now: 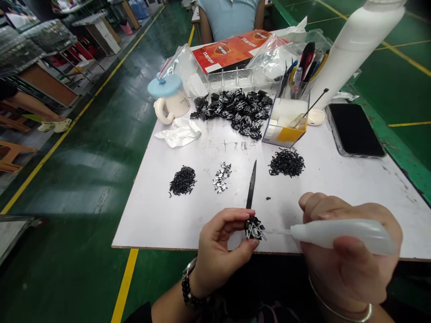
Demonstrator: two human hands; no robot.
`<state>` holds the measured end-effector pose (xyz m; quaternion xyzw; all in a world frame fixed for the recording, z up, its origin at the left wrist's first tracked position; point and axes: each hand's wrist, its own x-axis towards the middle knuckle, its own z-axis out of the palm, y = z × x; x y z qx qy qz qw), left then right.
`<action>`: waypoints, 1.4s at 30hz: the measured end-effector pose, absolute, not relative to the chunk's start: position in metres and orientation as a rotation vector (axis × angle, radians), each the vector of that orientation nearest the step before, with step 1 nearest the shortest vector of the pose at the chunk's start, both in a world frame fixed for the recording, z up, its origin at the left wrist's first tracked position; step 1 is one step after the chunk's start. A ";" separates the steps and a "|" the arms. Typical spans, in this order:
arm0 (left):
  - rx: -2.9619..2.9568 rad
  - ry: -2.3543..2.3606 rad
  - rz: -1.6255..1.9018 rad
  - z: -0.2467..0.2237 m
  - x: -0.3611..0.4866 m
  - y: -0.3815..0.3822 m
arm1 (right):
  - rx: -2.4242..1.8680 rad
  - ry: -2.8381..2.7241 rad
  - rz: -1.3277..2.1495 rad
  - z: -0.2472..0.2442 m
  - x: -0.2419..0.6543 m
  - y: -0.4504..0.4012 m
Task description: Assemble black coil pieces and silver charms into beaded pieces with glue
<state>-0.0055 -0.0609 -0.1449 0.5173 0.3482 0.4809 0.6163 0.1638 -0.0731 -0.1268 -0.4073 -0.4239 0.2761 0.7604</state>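
Between the thumb and fingers of my left hand is a small black and silver part, near the table's front edge. My right hand is wrapped round a translucent white squeeze bottle, whose thin nozzle points left, its tip at or close to the part. Black tweezers lie just beyond my left fingers. Farther back on the white table are a pile of small black pieces, a pile of silver pieces and another black pile.
A heap of black parts lies behind, beside a lidded mug, a tissue and a tool holder. A tall white bottle and a phone stand or lie at right. A person is beyond the table.
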 end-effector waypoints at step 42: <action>1.192 0.810 1.079 -0.145 -0.005 -0.062 | -0.893 -0.958 0.565 -0.126 0.164 -0.072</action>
